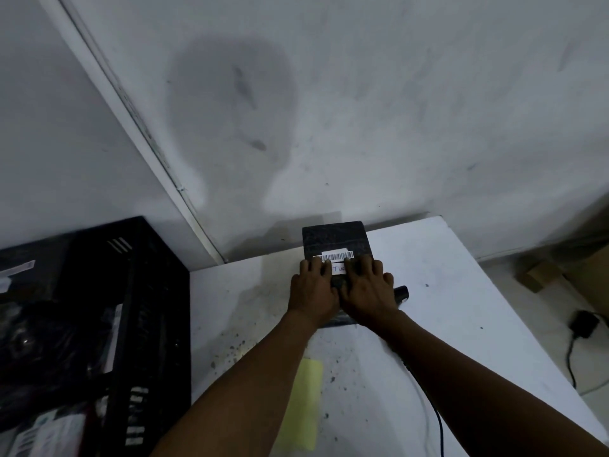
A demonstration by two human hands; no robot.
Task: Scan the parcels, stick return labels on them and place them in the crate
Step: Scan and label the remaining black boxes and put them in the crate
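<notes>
**Black-wrapped parcel pinned flat while the return label goes on**

Black plastic wraps the rectangular parcel (334,240), which lies flat on the white table (445,291) near its far edge, close to the grey wall. Lying flat gives a firm backing for pressing a sticker down, which is likely why it sits there rather than being held up in the air. A white barcode label (336,257) shows on its top face, and just below it a white handwritten return label (338,268) peeks out between the two hands.

The left hand (313,288) lies palm down with its fingers (311,267) stretched out flat on the parcel, touching the left edge of the return label. The right hand (367,291) does the same on the other side, fingers straight and spread, covering the label's right end. Neither hand grips anything; both appear to be smoothing the sticker onto the wrap.

Beside the right hand a dark handheld barcode scanner (402,293) rests on the table, its cable trailing toward the viewer. The black plastic slatted crate (145,291) stands at the table's left side, within easy reach for the drop that should follow. A pale yellow sheet (308,400) lies on the near part of the table.
</notes>
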